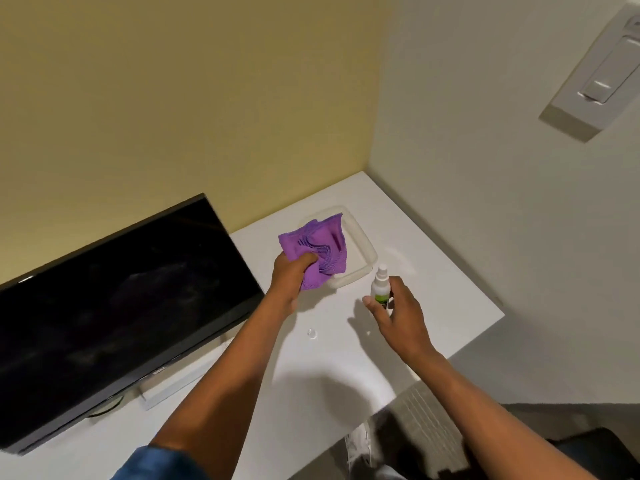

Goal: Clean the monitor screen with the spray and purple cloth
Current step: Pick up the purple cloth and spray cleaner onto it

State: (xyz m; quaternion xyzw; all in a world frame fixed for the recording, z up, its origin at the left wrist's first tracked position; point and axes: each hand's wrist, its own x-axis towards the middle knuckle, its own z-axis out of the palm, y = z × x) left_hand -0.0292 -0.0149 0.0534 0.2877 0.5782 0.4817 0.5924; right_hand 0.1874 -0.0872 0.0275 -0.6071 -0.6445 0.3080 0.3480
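A black monitor [114,306] with a dark screen stands on the white desk [433,271] at the left. My left hand [289,277] grips a crumpled purple cloth [318,251] and holds it over a clear plastic tray [362,249]. To the right, a small white spray bottle [380,287] with a green label stands upright near the tray's front corner. My right hand [398,313] is wrapped around the bottle, with the thumb at its left and the fingers behind it. The bottle's nozzle sticks out above my fingers.
A small clear cap [312,333] lies on the desk between my forearms. The desk ends against a yellow wall at the back and a white wall at the right. A white wall fixture [602,74] hangs top right. Grey carpet and a white shoe show below the desk's front edge.
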